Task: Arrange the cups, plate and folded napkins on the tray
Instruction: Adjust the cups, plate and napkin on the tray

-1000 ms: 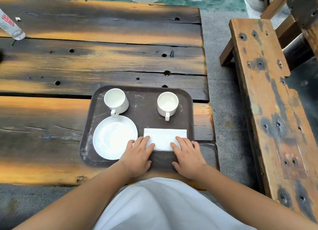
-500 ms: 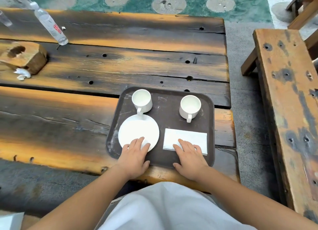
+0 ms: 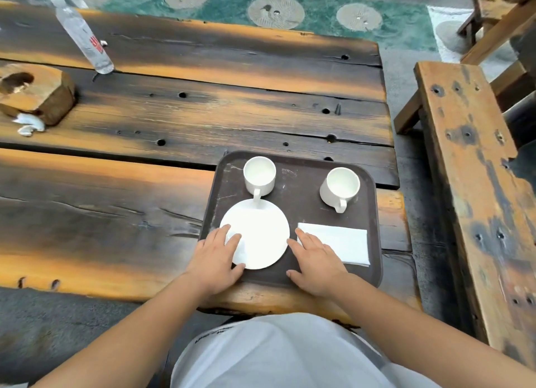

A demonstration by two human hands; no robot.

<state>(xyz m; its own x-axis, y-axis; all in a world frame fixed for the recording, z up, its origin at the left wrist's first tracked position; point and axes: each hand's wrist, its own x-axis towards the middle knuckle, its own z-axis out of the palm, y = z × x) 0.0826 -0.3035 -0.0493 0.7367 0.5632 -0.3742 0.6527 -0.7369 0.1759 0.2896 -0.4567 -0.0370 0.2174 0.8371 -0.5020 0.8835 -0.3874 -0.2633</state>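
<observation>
Outdoor café: rustic table (image 3: pixel 174 120), bench (image 3: pixel 470 184)

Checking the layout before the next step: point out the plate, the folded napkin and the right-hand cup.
plate (image 3: pixel 261 237), head view, bare centre of its white face.
folded napkin (image 3: pixel 345 242), head view, middle of the uncovered part.
right-hand cup (image 3: pixel 342 184), head view, inside of the bowl.

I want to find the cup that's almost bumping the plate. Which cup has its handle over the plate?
The left cup: its handle reaches over the plate rim. The right cup stands apart, above the napkin.
</observation>
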